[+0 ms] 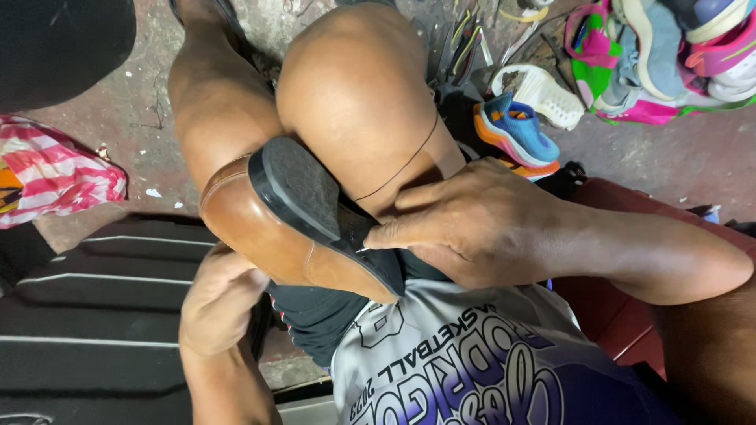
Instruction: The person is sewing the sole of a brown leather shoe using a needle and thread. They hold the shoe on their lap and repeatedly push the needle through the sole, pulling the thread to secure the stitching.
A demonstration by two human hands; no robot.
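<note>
A brown leather shoe (260, 236) with a black rubber sole (303, 193) lies sole-up, wedged between my knees. My left hand (220, 295) grips the shoe's upper from below at its near side. My right hand (472, 224) rests on my right knee with its fingertips pressed on the sole's edge near the toe. A thin dark thread (405, 164) runs from under my right hand up across my knee. Whether the right fingers pinch a tool is hidden.
On the concrete floor lie a blue and orange shoe (516, 130), a white sole (543, 90), and a bright bag of shoes (654, 63) at the far right. Several tools (465, 39) lie beyond my knee. A pink striped bag (55, 177) sits left, with a black mat (94, 307) below it.
</note>
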